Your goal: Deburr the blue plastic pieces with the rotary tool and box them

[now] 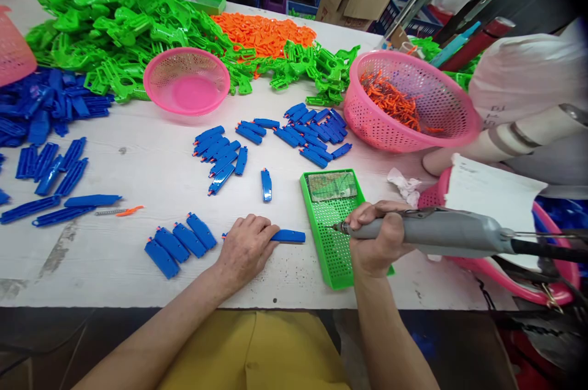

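Note:
My left hand [245, 250] is closed over a long blue plastic piece [290, 236] on the table, its right end sticking out past my fingers. In my right hand [377, 237] is a grey electric screwdriver [441, 232], held level with the fingers wrapped round its front. Its thin bit points left, above a shallow green perforated tray [328, 267]. A small patterned block [331, 185] lies at the tray's far end. Left of my left hand, several blue pieces [180, 242] lie side by side. A single blue piece [266, 185] lies farther forward, near more blue pieces with orange tips [316, 133].
Green toy-gun-shaped parts [124, 29] are heaped at the back left, beside orange parts [266, 33]. A pink basket [187, 81] stands mid-table; a larger one [413, 102] holds orange bits. Blue parts [41, 102] pile up at left. A spring [109, 212] lies near them.

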`<state>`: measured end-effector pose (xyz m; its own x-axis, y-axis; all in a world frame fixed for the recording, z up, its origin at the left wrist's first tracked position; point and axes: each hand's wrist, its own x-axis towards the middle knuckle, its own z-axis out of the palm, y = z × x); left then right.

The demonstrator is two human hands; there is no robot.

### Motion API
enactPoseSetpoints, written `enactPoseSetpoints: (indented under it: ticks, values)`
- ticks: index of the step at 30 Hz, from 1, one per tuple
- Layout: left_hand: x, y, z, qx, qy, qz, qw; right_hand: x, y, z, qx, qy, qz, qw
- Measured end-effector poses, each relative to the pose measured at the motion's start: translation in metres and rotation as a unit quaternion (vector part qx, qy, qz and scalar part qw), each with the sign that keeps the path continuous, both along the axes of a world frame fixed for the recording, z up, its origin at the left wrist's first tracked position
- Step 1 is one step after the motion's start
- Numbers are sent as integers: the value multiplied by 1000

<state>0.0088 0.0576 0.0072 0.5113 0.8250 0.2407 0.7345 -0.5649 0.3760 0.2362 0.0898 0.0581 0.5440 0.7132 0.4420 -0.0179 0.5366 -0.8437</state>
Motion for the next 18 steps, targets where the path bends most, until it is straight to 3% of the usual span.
enactPoseSetpoints:
  ticks: [11,18]
  values:
    - [1,1,0,17,-1,-5,1000,0,0,-2,7,-8,-9,1000]
    - [-5,-1,2,21,-10,-12,1000,0,1,0,10,-23,19,1000]
